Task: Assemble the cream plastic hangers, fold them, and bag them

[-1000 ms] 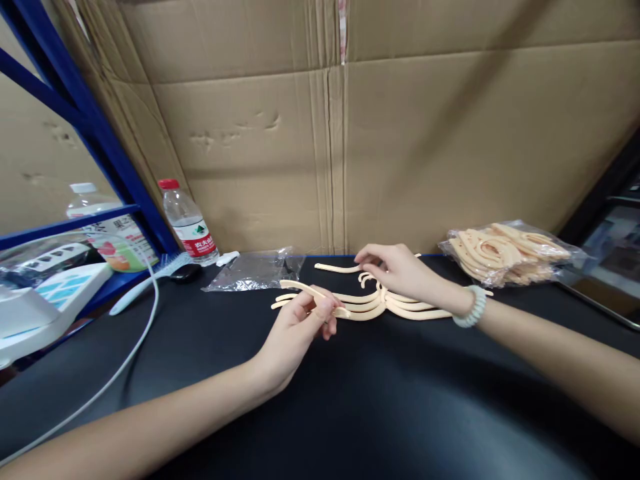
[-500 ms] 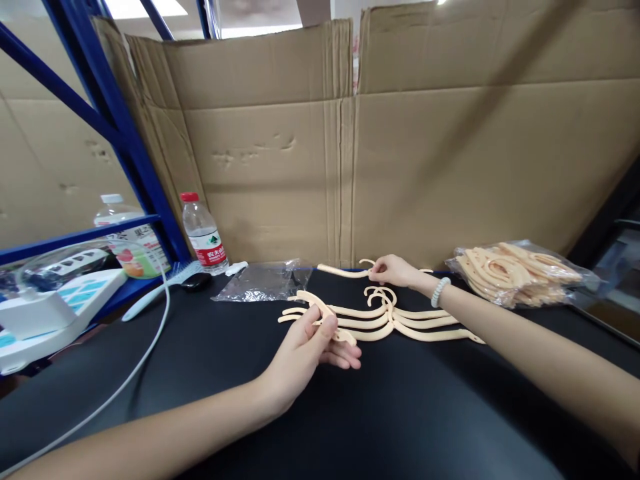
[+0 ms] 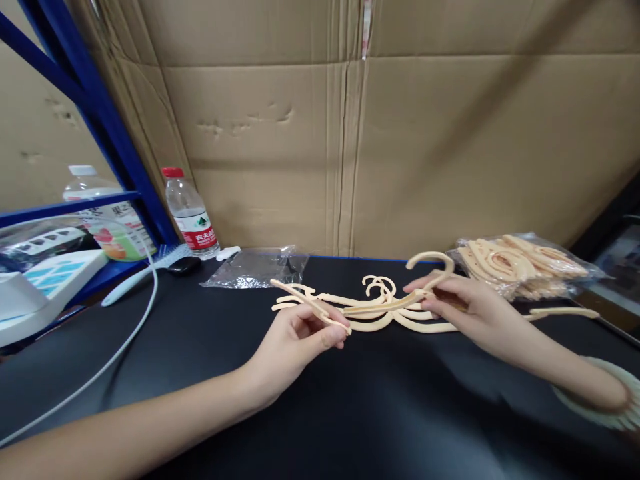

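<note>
My left hand (image 3: 293, 343) is closed on a short beige plastic hanger piece (image 3: 299, 295), pinched between thumb and fingers and slanting up to the left. In my right hand (image 3: 473, 312) is a beige plastic hanger (image 3: 383, 308), gripped just below its hook, which curves above the fingers. The left arm of this hanger reaches to the fingers of my left hand; whether it touches the short piece I cannot tell. Behind and below both hands several more beige hangers (image 3: 373, 327) lie overlapped on the black table (image 3: 350, 413), hooks toward the back.
A clear bag of beige hanger parts (image 3: 520, 263) lies at the right. Toward the left are an empty-looking clear plastic bag (image 3: 255, 268), a red-capped water bottle (image 3: 193, 217), a brush (image 3: 133, 283) and a white cable (image 3: 143, 320). Cardboard (image 3: 260, 153) walls the back.
My right hand has lifted a hanger from the back of the table and brought it nearer, its arm now at my left hand. My left hand has turned the short piece slightly. The view has tipped down.
</note>
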Tool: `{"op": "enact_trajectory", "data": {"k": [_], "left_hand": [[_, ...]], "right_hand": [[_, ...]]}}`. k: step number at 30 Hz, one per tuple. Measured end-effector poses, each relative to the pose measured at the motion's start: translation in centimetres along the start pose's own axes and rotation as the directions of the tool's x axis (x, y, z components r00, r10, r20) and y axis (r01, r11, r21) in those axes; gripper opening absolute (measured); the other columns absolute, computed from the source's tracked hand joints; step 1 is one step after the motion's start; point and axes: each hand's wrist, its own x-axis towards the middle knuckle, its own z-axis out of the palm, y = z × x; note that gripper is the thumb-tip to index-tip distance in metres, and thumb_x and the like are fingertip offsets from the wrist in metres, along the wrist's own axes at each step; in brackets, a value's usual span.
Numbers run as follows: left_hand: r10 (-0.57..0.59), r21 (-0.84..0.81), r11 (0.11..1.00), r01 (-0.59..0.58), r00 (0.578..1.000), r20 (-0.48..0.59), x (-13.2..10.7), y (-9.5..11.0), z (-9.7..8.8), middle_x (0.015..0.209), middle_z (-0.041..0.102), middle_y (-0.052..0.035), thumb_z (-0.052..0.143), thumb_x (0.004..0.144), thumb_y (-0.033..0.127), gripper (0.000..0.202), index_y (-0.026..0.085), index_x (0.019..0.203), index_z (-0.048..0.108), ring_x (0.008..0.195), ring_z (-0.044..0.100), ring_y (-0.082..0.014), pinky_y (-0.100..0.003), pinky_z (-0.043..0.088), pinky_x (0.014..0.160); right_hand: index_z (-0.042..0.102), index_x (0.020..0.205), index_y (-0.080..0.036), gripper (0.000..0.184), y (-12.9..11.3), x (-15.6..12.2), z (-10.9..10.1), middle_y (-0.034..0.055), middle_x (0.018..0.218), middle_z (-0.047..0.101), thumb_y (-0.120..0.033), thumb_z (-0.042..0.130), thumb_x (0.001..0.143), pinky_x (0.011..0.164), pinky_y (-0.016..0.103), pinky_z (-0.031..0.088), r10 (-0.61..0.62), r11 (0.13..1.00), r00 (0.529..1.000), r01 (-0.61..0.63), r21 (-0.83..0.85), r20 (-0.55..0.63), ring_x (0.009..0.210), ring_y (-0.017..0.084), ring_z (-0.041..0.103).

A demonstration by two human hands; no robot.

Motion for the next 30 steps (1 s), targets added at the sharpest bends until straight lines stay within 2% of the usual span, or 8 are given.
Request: {"op": "enact_trajectory", "data": {"k": [5,8,11,15,21,26,30], "left_hand": [[0.001,-0.099,0.995,-0.002,1.0,-0.014,0.1,-0.5,0.1,0.081,0.055,0.0005,0.072,0.082,0.028,0.016,0.016,0.078,0.061,0.071,0.05,-0.0091,-0.021,0.044,0.068],[-0.048,-0.186,0.981,0.05,0.999,0.019,0.2,-0.6,0.1,0.093,0.054,0.0,0.069,0.085,0.027,0.014,0.018,0.082,0.058,0.083,0.055,-0.0117,-0.024,0.048,0.075],[-0.09,-0.257,0.96,0.11,0.992,0.087,0.2,-0.5,0.1,0.104,0.055,-0.0012,0.067,0.087,0.026,0.011,0.019,0.084,0.059,0.093,0.06,-0.0153,-0.028,0.052,0.079],[-0.1,-0.334,0.93,0.153,0.98,0.17,0.2,-0.4,0.0,0.1,0.058,-0.0014,0.067,0.086,0.023,0.01,0.017,0.085,0.059,0.082,0.064,-0.014,-0.027,0.053,0.074],[-0.068,-0.353,0.925,0.141,0.975,0.21,0.3,-0.5,-0.2,0.085,0.061,-0.0021,0.073,0.081,0.021,0.014,0.014,0.08,0.061,0.072,0.061,-0.0103,-0.022,0.048,0.07],[-0.086,-0.331,0.934,0.138,0.982,0.166,0.2,-0.7,0.1,0.08,0.062,-0.0022,0.079,0.075,0.022,0.022,0.012,0.076,0.059,0.066,0.059,-0.0101,-0.022,0.046,0.064],[-0.087,-0.304,0.946,0.114,0.991,0.1,0.0,-1.0,0.3,0.074,0.061,-0.0017,0.079,0.075,0.024,0.025,0.012,0.073,0.056,0.063,0.057,-0.0096,-0.021,0.043,0.062]], "right_hand": [[0.069,0.085,-0.025,0.02,-0.1,-1.8,0.2,0.0069,0.097,0.07,-0.04,0.057,0.091,0.067,0.029,0.057,-0.042,0.999,0.992,0.045,0.027,-0.118,0.082,0.021,0.067],[0.07,0.086,-0.027,0.018,-0.6,-2.4,0.3,0.0059,0.093,0.072,-0.039,0.057,0.091,0.064,0.03,0.057,-0.111,0.993,0.971,0.099,-0.065,-0.211,0.081,0.022,0.067],[0.071,0.086,-0.03,0.019,-1.4,-2.8,0.3,0.0051,0.09,0.073,-0.039,0.056,0.092,0.064,0.033,0.056,-0.19,0.975,0.947,0.151,-0.166,-0.257,0.077,0.022,0.067],[0.071,0.085,-0.033,0.018,-2.0,-3.1,0.2,0.0027,0.088,0.073,-0.037,0.056,0.092,0.071,0.037,0.056,-0.227,0.962,0.933,0.17,-0.214,-0.281,0.07,0.021,0.067],[0.07,0.086,-0.032,0.014,-1.9,-3.5,0.4,0.002,0.086,0.074,-0.032,0.058,0.091,0.075,0.037,0.057,-0.286,0.947,0.911,0.222,-0.232,-0.297,0.08,0.024,0.069],[0.071,0.089,-0.028,0.013,-1.9,-3.8,1.0,-0.0008,0.088,0.074,-0.019,0.061,0.087,0.081,0.032,0.057,-0.392,0.914,0.864,0.326,-0.24,-0.317,0.081,0.02,0.071],[0.068,0.092,-0.027,0.018,-2.2,-3.9,1.6,-0.0019,0.091,0.073,-0.012,0.06,0.086,0.08,0.028,0.057,-0.397,0.915,0.873,0.351,-0.201,-0.283,0.083,0.018,0.07]]}}
